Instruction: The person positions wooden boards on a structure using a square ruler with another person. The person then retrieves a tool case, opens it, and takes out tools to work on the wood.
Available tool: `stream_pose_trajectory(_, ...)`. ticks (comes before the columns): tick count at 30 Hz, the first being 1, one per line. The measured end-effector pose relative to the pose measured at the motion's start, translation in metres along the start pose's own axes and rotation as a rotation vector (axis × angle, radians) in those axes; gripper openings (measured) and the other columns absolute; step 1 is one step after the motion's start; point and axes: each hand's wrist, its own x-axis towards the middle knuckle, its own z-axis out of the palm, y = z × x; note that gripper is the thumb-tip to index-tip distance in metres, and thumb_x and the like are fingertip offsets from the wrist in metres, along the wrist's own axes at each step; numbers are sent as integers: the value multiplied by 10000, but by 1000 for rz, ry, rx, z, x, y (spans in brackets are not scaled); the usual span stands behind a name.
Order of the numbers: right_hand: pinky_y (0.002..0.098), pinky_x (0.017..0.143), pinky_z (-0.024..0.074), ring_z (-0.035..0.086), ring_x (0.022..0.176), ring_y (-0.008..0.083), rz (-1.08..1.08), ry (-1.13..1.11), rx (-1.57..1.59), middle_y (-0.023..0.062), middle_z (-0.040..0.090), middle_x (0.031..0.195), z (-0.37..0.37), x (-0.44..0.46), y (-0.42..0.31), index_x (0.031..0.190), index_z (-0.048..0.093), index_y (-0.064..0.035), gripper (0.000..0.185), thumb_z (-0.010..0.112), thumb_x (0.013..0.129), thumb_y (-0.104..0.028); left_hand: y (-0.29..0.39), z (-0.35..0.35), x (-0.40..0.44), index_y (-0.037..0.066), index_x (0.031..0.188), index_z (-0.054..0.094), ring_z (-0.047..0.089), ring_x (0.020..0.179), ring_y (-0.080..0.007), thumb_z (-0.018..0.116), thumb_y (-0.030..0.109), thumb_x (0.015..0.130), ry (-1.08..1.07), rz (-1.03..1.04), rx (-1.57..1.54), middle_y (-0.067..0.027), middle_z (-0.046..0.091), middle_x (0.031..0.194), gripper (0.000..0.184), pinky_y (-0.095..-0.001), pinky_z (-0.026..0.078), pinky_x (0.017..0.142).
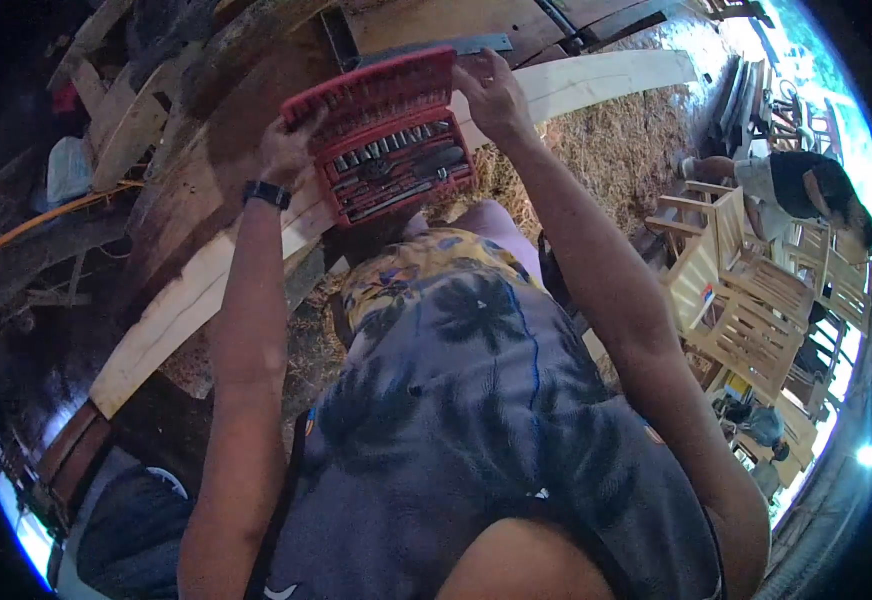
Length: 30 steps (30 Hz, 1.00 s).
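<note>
Shavings [611, 140] or straw, I can't tell which, cover the ground beyond a long, curved pale board [606, 83], with slatted wooden chairs [756, 310] off to the right and a person [818, 190] bending near them. Open before my torso, over the board, is the red socket case [339, 190]. My left hand [284, 150], a dark watch [267, 194] on its wrist, is closed on the case's left side by the hinge; my right hand [496, 98] pinches the right edge of the raised lid [381, 85]. Metal sockets [386, 150] sit in a row along the tray, with longer tools below them. Any lettering on the case or watch is too small to read (my palm-print shirt [456, 400] is far easier to make out).
</note>
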Motion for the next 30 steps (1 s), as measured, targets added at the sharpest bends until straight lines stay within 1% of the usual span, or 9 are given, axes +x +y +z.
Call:
stream_pose_trajectory(2, 386, 864, 538, 683, 1041, 298, -30, -27, -1, 215, 684, 1122, -11, -22, -7, 1312, 546, 9, 588, 731, 873, -335, 6, 12, -5, 52, 1148, 706, 653, 967, -160, 786, 350, 865, 131, -56, -212, -37, 723, 1046, 419, -331, 515, 855)
stream_pose_trajectory(7, 384, 833, 564, 690, 1010, 291, -55, -215, -35, 194, 693, 1091, -26, -73, 12, 1138, 663, 2, 367, 730, 859, -226, -17, -10, 6, 45, 1104, 713, 653, 958, -172, 751, 414, 879, 246, -149, 143, -72, 720, 1059, 434, -337, 506, 849)
stream_pose_trajectory(8, 383, 826, 566, 690, 1005, 289, -69, -241, -71, 193, 692, 1089, -29, -83, 14, 1143, 663, -2, 360, 727, 860, -215, -20, -16, 7, 44, 1100, 713, 651, 961, -172, 741, 426, 884, 270, -201, 237, -78, 719, 1067, 440, -340, 503, 852)
stream_pose_trajectory(10, 381, 811, 572, 691, 994, 286, -103, -290, -148, 189, 689, 1085, -34, -100, 19, 1153, 663, -10, 349, 721, 861, -193, -35, -21, 8, 38, 1101, 711, 649, 975, -180, 737, 439, 878, 290, -61, 233, -91, 717, 1070, 460, -350, 495, 872)
stream_pose_trajectory(11, 427, 855, 531, 676, 963, 365, 75, -291, -49, 201, 695, 1043, -31, -110, 20, 1103, 684, -34, 310, 720, 841, -196, -41, -22, 10, 35, 1102, 711, 649, 981, -184, 736, 446, 875, 298, 11, 225, -97, 716, 1072, 470, -355, 491, 881)
stream_pose_trajectory(21, 443, 848, 540, 685, 935, 366, 170, -427, -93, 203, 686, 1069, -36, -144, 24, 1154, 685, -53, 344, 678, 839, -192, -24, -25, 6, 7, 1124, 706, 656, 1031, -236, 716, 457, 865, 239, -130, 398, -133, 714, 1127, 520, -373, 472, 911)
stream_pose_trajectory(23, 435, 825, 538, 680, 925, 349, 81, -403, -104, 178, 685, 1020, -34, -139, 29, 1145, 688, -56, 315, 643, 859, -182, -51, -40, 22, 7, 1127, 707, 659, 1037, -255, 706, 466, 867, 207, -128, 427, -151, 712, 1133, 527, -385, 476, 902)
stream_pose_trajectory(26, 440, 825, 525, 656, 930, 364, -61, -365, -123, 168, 676, 978, -34, -130, 22, 1105, 699, -60, 260, 621, 878, -160, -10, -25, -2, 23, 1132, 713, 666, 1040, -268, 705, 471, 866, 194, -223, 649, -165, 716, 1118, 521, -395, 483, 886)
stream_pose_trajectory(30, 448, 838, 518, 644, 956, 361, -336, -307, -149, 152, 670, 1001, -19, -100, 22, 1055, 705, -65, 206, 642, 873, -138, -16, -23, -15, 16, 1092, 717, 680, 1023, -282, 708, 464, 860, 365, -127, 673, -166, 730, 1052, 504, -402, 500, 896)
